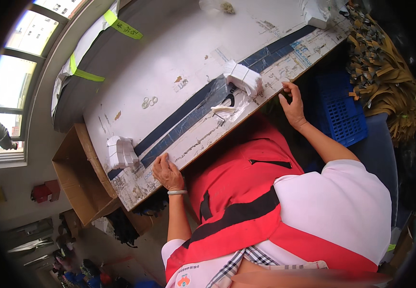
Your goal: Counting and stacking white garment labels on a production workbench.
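Observation:
My left hand (168, 175) lies on the near edge of the white worktable (169, 53), its fingers slightly bent and nothing visible in them. Just beyond it stands a stack of white slips (121, 151). My right hand (293, 108) is at the table edge farther right, thumb and forefinger apart, with no object showing between them. Nearest to it is a second white stack (243, 79), banded round. Between the hands lies a small white and black item (224, 109), whose kind I cannot make out. Dark blue strips (184, 122) run along the tabletop.
An open cardboard box (80, 168) adjoins the table's left end. At the right are a blue plastic crate (340, 110) and a large bundle of tan strips (385, 72). Several pale rings (149, 102), a clear bag (217, 6) and another white stack (315, 14) lie farther back.

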The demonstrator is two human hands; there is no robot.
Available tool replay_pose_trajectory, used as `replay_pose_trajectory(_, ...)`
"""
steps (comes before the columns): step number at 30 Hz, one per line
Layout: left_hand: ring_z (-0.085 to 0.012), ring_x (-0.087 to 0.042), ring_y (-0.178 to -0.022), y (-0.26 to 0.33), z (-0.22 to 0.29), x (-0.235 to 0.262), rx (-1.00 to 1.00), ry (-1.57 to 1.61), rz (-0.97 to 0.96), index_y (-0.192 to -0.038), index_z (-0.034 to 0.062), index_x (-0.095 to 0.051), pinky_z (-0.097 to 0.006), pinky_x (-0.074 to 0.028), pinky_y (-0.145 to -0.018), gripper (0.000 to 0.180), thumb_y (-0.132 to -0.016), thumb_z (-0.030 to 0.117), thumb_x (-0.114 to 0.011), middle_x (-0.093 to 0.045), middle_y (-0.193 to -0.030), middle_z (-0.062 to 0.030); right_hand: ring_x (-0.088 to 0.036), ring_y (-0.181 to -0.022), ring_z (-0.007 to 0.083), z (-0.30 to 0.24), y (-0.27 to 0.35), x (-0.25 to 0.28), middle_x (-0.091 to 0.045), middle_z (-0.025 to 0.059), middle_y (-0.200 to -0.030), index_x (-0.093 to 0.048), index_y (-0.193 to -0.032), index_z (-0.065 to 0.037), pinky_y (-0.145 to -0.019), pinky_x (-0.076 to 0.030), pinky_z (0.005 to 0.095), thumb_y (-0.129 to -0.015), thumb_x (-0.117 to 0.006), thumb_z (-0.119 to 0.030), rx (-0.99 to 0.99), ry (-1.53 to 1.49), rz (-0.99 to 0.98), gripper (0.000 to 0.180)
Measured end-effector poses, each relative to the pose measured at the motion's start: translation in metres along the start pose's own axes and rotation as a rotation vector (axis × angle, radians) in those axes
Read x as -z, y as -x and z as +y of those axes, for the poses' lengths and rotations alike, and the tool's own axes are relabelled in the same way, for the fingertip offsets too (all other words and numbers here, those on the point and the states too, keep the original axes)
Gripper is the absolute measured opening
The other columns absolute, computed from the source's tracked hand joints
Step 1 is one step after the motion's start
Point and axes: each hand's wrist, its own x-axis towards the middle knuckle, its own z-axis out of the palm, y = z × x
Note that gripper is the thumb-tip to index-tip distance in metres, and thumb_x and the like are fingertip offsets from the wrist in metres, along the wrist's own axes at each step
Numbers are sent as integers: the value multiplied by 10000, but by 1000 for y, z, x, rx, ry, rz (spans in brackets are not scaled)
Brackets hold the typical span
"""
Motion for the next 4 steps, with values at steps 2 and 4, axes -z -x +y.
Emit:
replay_pose_trajectory(2, -315, -519, -1169, -3, -4, -4, -18, -2, 2, -1186, 100, -663, -469, -362, -1016, 298, -901, 98, -572, -590, -1220, -95, -607, -948, 242, 32, 52, 36, -596, 124, -1149, -565, -1277, -96, -866, -498, 321, -856, -641, -22, -249, 73, -428, 434)
replay_pose_trajectory(4, -313, -516, -1174, -4, -4, -4, -15, 3, 7, -1184, 101, -663, -465, -361, -1015, 300, -898, 96, -575, -589, -1221, -95, -611, -950, 247, 59, 77, 57, -599, 138, -1167, -564, -1297, -109, -850, -507, 308, -851, -647, -33, -414, 145, -746, 460)
